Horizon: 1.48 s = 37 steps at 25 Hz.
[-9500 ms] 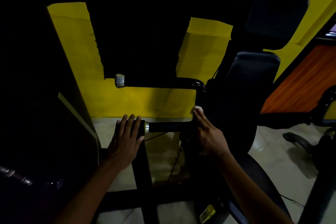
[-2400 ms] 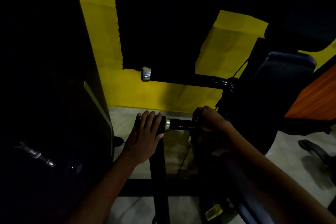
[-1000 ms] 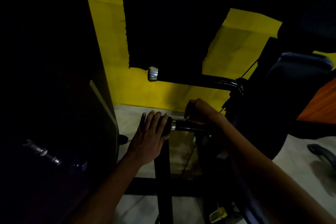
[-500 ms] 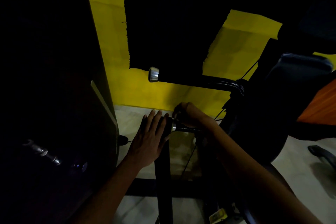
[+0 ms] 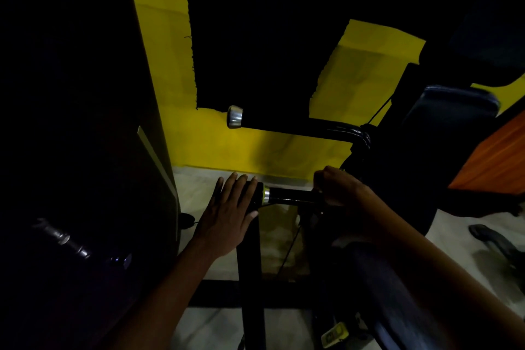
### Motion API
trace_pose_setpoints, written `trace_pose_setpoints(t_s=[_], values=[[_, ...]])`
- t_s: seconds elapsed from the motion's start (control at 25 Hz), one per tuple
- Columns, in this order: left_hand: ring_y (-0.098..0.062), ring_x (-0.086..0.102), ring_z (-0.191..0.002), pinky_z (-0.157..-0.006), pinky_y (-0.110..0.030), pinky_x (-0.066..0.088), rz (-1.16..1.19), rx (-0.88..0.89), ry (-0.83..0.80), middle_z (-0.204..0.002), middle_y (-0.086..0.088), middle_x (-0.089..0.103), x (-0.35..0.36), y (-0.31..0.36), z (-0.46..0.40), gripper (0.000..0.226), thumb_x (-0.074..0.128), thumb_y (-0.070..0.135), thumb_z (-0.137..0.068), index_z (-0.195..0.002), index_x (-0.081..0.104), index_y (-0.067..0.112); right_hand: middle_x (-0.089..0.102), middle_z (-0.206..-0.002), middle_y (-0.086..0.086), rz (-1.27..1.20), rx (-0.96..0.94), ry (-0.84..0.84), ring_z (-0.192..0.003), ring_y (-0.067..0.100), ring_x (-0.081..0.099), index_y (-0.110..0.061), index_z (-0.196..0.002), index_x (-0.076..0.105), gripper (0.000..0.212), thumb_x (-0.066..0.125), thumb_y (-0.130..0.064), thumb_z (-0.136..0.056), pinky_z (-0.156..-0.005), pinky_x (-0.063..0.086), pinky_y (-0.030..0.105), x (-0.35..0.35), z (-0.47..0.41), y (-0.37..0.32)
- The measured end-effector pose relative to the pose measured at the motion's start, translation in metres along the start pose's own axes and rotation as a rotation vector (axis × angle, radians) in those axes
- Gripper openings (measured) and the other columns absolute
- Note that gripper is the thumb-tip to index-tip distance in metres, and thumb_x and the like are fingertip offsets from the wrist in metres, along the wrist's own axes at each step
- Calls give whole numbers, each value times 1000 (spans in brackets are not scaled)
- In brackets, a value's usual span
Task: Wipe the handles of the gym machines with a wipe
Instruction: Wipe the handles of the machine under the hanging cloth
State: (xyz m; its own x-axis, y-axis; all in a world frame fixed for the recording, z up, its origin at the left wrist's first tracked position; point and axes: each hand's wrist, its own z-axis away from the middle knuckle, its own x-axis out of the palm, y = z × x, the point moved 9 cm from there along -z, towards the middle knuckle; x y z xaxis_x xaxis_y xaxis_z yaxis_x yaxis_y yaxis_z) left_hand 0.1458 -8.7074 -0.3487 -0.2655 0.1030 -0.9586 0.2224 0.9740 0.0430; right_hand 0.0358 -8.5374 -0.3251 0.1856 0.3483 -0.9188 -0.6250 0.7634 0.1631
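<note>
A black horizontal machine handle (image 5: 289, 195) with a gold ring near its left end runs across the middle of the view. My left hand (image 5: 230, 216) rests flat with straight fingers over the handle's left end cap. My right hand (image 5: 338, 186) is curled round the handle's right part, close to the machine frame. The wipe is hidden inside that fist and cannot be seen. A second, upper handle (image 5: 284, 122) with a chrome end cap sticks out to the left above them, untouched.
Black padded seat and backrest (image 5: 443, 133) stand at right. A black upright post (image 5: 251, 278) rises under the lower handle. A dark machine panel (image 5: 85, 150) fills the left. Yellow wall (image 5: 255, 150) behind, pale tiled floor (image 5: 199, 187) below, an orange wooden surface (image 5: 500, 156) at far right.
My right hand has slid to the right along the lower handle, away from the gold ring, after moving left toward it half a second ago. My left hand stays on the end cap.
</note>
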Motion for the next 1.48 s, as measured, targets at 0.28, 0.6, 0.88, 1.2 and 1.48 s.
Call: trace_pose_setpoints(t_s=[0.28,0.6,0.88,1.2,1.48], values=[[-35,35,-135,-114,-49,18,0,-20,3,-146,-13,40,-1,0,1,63,27,45,-96,-149,26,10,64,-77,3,-58,51,546,-74,24,53,-14,-81,64,13,75,-11,-74,-57,47,31,-21,56,-12],[-35,32,-134,-116,-48,15,5,-18,10,-144,-14,38,-3,2,-1,63,30,43,-96,-149,26,9,59,-96,8,-366,190,797,-71,23,61,-6,-103,65,37,77,-3,-69,-51,49,27,-4,100,-18],[-35,30,-136,-117,-47,13,2,-19,22,-145,-13,37,-3,2,0,63,31,43,-96,-149,25,9,54,-94,7,-460,287,863,-66,22,56,-7,-96,61,28,74,-1,-73,-49,50,35,7,95,-26],[-35,31,-136,-116,-47,14,17,-24,25,-145,-13,37,-5,3,0,63,28,43,-96,-149,26,9,53,-89,8,-544,367,912,-61,26,56,-5,-87,59,16,71,-2,-77,-47,48,38,16,103,-14],[-34,28,-138,-117,-47,15,23,-20,14,-146,-13,36,-3,3,0,63,30,43,-96,-149,25,9,54,-90,7,-555,298,880,-63,27,59,-8,-89,62,19,72,-1,-75,-47,47,33,20,92,-31]])
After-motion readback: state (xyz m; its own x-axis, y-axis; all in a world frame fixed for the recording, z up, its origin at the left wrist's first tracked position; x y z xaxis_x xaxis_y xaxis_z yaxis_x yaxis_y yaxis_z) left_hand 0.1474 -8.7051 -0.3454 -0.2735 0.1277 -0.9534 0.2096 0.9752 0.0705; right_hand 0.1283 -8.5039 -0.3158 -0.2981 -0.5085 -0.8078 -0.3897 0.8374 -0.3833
